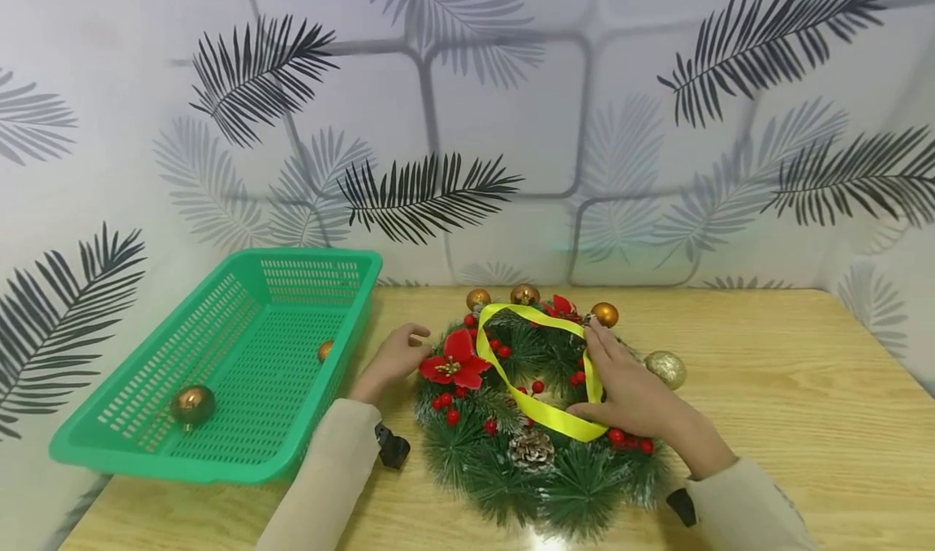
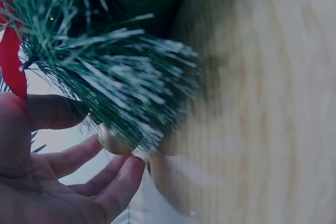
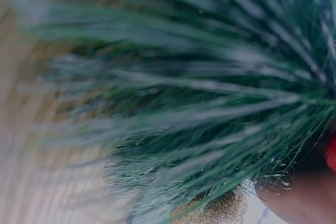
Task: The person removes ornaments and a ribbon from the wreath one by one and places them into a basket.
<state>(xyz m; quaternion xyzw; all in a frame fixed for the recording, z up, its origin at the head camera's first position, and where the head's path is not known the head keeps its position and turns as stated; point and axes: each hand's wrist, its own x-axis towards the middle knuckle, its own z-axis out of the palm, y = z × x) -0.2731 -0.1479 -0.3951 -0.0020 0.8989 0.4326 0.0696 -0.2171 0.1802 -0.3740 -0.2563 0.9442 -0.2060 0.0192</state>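
A green pine wreath (image 1: 584,486) lies on the table, with red berries, a pine cone (image 1: 532,449) and a red poinsettia flower (image 1: 454,366). A loop of yellow ribbon (image 1: 557,419) lies across its middle. My right hand (image 1: 634,389) rests on the wreath's right side, its fingers extended over the ribbon's edge. At the left edge beside the poinsettia is my left hand (image 1: 394,362), fingers loosely bent. In the left wrist view its fingers (image 2: 118,182) are close to frosted needles (image 2: 121,77); contact is unclear. Needles mostly hide the right hand in the right wrist view.
A green plastic basket (image 1: 292,462) stands on the left, holding a shiny bronze ball (image 1: 193,406) and a smaller orange one (image 1: 325,350). Orange-gold balls (image 1: 604,315) line the wreath's far side. A gold glitter ball (image 1: 665,370) sits at its right. Behind the wooden table (image 1: 796,389) rises a leaf-patterned wall.
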